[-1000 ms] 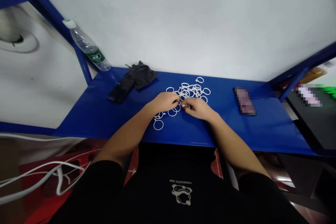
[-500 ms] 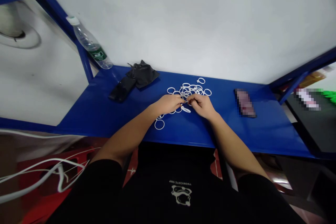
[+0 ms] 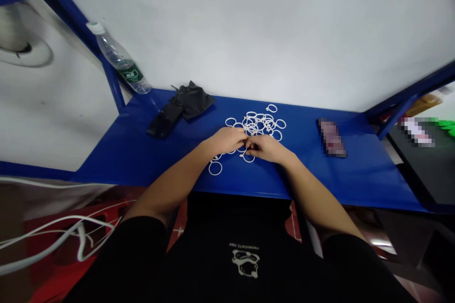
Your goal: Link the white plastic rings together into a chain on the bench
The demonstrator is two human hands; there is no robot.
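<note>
A heap of several white plastic rings (image 3: 261,122) lies on the blue table (image 3: 124,151) near the wall. My left hand (image 3: 227,140) and my right hand (image 3: 267,147) meet just in front of the heap, fingertips pinched together on a white ring (image 3: 248,156). A short chain of linked rings trails under my left hand, and its last ring (image 3: 215,168) lies nearest the table's front edge.
A black phone (image 3: 164,121) and a crumpled black cloth (image 3: 192,99) lie at the back left. A water bottle (image 3: 121,62) leans on the blue frame post. A blurred flat object (image 3: 332,138) lies to the right. White cables (image 3: 60,236) hang at lower left.
My right hand reached up to the heap half a second ago and has come back down with a ring. Both hands now meet slightly nearer to me.
</note>
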